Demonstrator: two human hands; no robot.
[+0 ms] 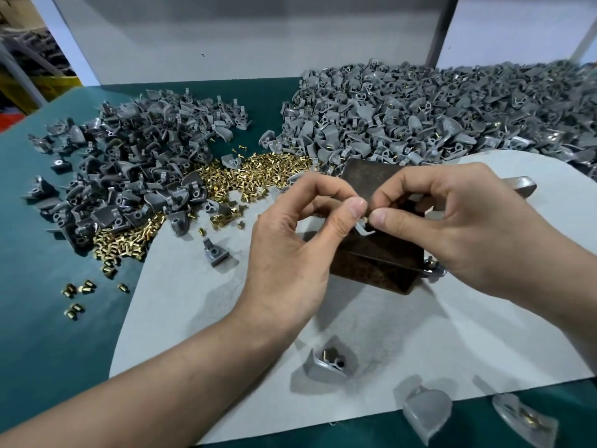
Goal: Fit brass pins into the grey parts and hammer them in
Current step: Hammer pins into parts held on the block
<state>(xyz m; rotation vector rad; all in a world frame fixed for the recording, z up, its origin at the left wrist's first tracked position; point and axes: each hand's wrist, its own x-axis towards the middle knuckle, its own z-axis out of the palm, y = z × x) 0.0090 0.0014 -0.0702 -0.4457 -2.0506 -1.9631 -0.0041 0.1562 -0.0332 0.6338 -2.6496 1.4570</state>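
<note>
Fitting brass pin into grey part | left hand pinches part, right hand pinches pin | not yet hammered; pile at left edge of worktop waits

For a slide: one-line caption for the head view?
Left hand and right hand pinch a grey part over a dark block, pin heap and part piles behind.

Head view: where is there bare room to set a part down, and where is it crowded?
Bare mat lies between the left forearm and the pin heap. There is more mat between the block, the right forearm and the loose parts. The green table is bare at near left, beside stray pins. Crowded: left pile, right pile, pin heap.
</note>
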